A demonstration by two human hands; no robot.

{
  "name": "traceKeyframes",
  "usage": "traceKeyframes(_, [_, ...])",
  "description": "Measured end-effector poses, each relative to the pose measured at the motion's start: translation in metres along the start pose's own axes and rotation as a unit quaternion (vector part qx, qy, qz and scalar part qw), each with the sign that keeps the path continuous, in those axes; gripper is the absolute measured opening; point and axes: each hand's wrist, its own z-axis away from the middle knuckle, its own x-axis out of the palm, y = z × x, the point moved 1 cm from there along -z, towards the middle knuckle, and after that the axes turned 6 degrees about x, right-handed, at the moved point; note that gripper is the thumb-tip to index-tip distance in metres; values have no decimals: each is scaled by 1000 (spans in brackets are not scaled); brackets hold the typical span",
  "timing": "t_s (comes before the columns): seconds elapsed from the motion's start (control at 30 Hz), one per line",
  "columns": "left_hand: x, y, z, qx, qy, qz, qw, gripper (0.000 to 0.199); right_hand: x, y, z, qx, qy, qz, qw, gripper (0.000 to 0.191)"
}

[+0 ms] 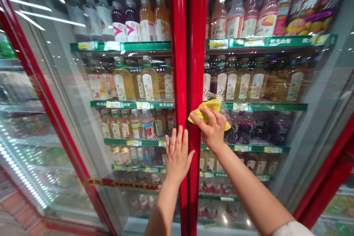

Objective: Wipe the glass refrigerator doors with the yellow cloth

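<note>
1. Holding a yellow cloth [213,106] in the right hand [213,129], with fingers bent and half closed onto it, and loose folds showing above the knuckles and out to their right.
2. Lying, with that cloth, across the right red frame [197,62] and over onto the right glass [249,51] beside it, one corner close to the dark gap between the two door frames.
3. Reaching up with the left hand [177,155], back toward the camera, fingers straight and slightly apart, thumb spread to the right, gripping nothing.
4. Placed over the left red frame [179,62] and the left glass [63,62] next to it, with the thumb tip across the gap by the right frame. Cannot tell how firmly pressed, with the palm side hidden.
5. Sitting near the left fingertips but apart from them, in the cloth's case: higher and to the right, directly at the right fingertips.
6. Behind the glass, around both hands: rows of bottles [151,84] on shelves with green edges [152,47].
7. At lower right, on the right arm, a pale sleeve [291,229].
</note>
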Motion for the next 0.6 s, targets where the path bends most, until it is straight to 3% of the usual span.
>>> traceKeyframes(0.1, [4,6,9,-2,-23,9,1000,97,0,-5,21,17,-15,0,1000,43])
traceKeyframes(0.4, [22,25,57,7,-100,36,994,93,-19,-11,126,-7,-89,-67,994,45])
traceKeyframes(0.5, [24,30,62,9,-104,41,994,89,-31,1,139,-1,-88,-120,989,43])
traceKeyframes(0.6, [26,37,58,10,-91,41,995,87,-36,12,137,39,-53,-107,992,36])
